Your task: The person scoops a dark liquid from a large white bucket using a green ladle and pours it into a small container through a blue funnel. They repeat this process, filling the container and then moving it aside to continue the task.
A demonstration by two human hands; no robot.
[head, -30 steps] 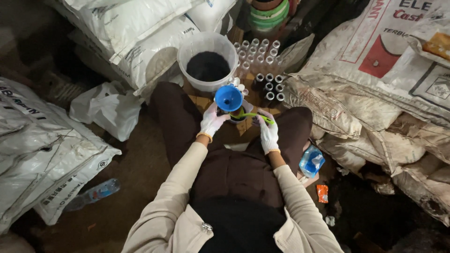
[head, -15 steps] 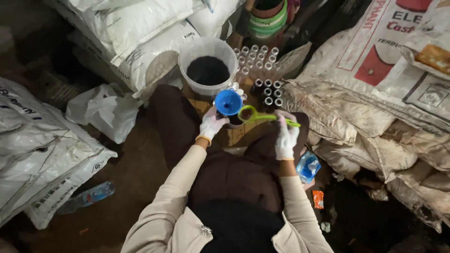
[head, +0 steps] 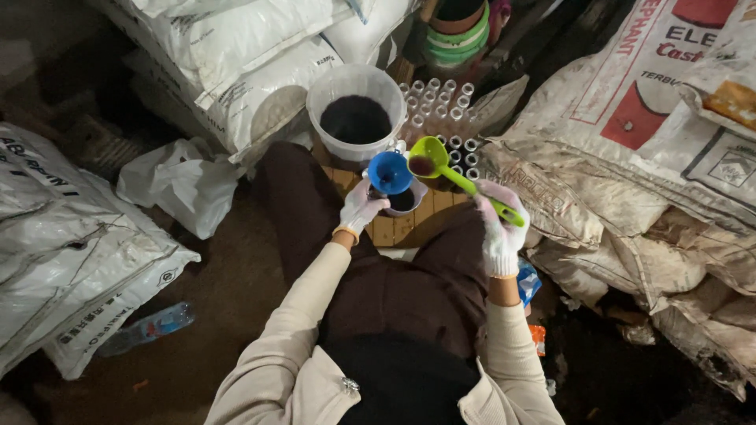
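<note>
The right hand [head: 501, 236], gloved, has its grip clamped on the handle end of the green scoop [head: 461, 177], right of frame centre. The scoop's long axis runs from the grip up and to the left; its bowl, at about the frame's upper centre, carries a small load of dark powder. The bowl lies just beside the blue funnel [head: 390, 171], on the funnel's right, and reads as slightly higher in the frame.

The left hand [head: 361, 208], also gloved, has its grip closed around the small container [head: 405, 201] under the funnel, with the fingers touching the funnel's lower edge. The left hand is the nearer of the two to the funnel; the right hand stands well apart, joined to it only through the scoop's length.

Above the funnel in the frame stands a white bucket [head: 356, 118] of dark powder. To the bucket's right stand rows of small open tubes [head: 449, 102]. The container rests on a wooden board [head: 409, 224] between the person's knees. White sacks [head: 228, 55] fill the upper left of the frame.
</note>
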